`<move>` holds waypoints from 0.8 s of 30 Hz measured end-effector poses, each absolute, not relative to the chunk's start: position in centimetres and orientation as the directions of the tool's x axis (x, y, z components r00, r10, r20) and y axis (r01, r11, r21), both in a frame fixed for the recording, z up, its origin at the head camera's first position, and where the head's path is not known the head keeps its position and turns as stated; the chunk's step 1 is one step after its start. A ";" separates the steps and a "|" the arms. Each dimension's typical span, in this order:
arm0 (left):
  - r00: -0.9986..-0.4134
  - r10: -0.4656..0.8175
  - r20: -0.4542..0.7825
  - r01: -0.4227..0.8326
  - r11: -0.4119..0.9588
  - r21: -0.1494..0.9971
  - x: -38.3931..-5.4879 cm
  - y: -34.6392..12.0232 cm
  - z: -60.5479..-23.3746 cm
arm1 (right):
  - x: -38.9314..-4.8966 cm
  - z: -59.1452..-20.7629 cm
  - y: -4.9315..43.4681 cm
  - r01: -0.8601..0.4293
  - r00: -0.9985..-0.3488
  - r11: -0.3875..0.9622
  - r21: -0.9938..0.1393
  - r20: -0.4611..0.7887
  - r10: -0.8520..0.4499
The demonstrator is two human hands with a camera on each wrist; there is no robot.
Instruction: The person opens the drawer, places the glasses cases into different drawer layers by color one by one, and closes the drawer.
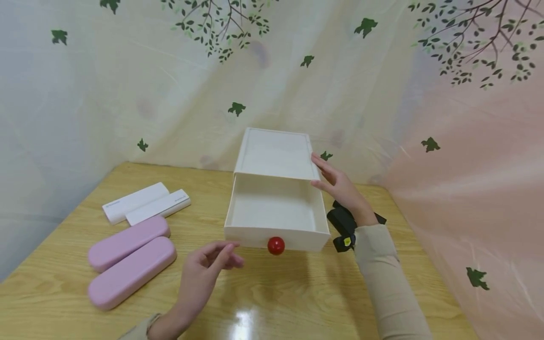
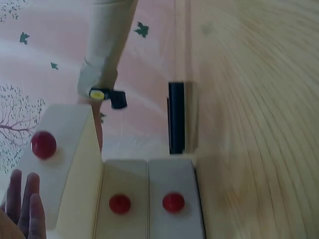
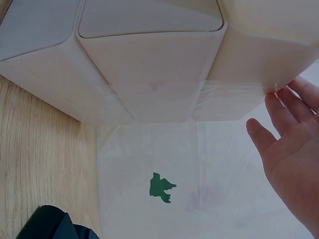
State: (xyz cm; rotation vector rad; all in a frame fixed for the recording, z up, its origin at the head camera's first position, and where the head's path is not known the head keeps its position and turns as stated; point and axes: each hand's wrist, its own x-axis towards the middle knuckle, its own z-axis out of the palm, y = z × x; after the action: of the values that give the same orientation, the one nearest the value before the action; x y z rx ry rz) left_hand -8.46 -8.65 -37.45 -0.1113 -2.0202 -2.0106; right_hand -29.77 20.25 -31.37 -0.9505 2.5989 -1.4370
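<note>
A white drawer cabinet [image 1: 276,151] stands on the table, its top drawer [image 1: 276,203] pulled out and bare inside. A round red knob [image 1: 276,245] sits on that drawer's front. Below it, the left wrist view shows two pushed-in drawers [image 2: 172,174] with red knobs. My left hand [image 1: 201,271] is at the drawer's front left corner, fingers extended and slightly bent, holding nothing. In the left wrist view its fingers [image 2: 32,204] lie over the drawer front, short of the knob. With its fingertips, my right hand [image 1: 342,189] touches the cabinet's right side near the top.
On the left lie two long white cases [image 1: 136,200] and two pink oblong cases [image 1: 131,274]. A black object [image 2: 176,119] is on the table to the cabinet's right, by my right wrist. A curtain [image 1: 191,94] with leaf prints hangs behind the table.
</note>
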 end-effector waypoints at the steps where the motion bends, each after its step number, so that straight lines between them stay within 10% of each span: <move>1: -0.950 -0.148 0.276 0.272 0.047 0.961 -8.5 -9.1 -37.5 | -29.8 -31.4 20.2 -0.497 -0.813 0.385 -0.777 0.263 -0.519; 8: -0.837 -0.117 0.535 0.486 0.293 0.824 -8.9 -12.2 -38.1 | -29.8 -31.3 20.0 -0.494 -0.810 0.363 -0.790 0.268 -0.521; 13: -0.602 0.021 0.798 0.681 0.537 0.499 -9.9 -14.6 -38.8 | -29.8 -31.4 20.0 -0.490 -0.809 0.356 -0.796 0.263 -0.526; 18: -0.412 0.211 0.886 0.681 0.717 0.146 -10.6 -16.0 -39.3 | -29.8 -31.4 20.2 -0.492 -0.809 0.364 -0.791 0.262 -0.526; 24: -0.327 0.316 0.891 0.621 0.782 -0.050 -10.9 -17.4 -39.9 | -29.7 -31.4 20.1 -0.499 -0.809 0.370 -0.783 0.269 -0.523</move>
State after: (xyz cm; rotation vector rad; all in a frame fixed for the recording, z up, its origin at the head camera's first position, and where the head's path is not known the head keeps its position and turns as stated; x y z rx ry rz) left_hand -10.91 -17.37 -39.92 -0.7075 -1.9342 -0.3674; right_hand -29.74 20.08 -31.39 -0.9626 2.5791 -1.4608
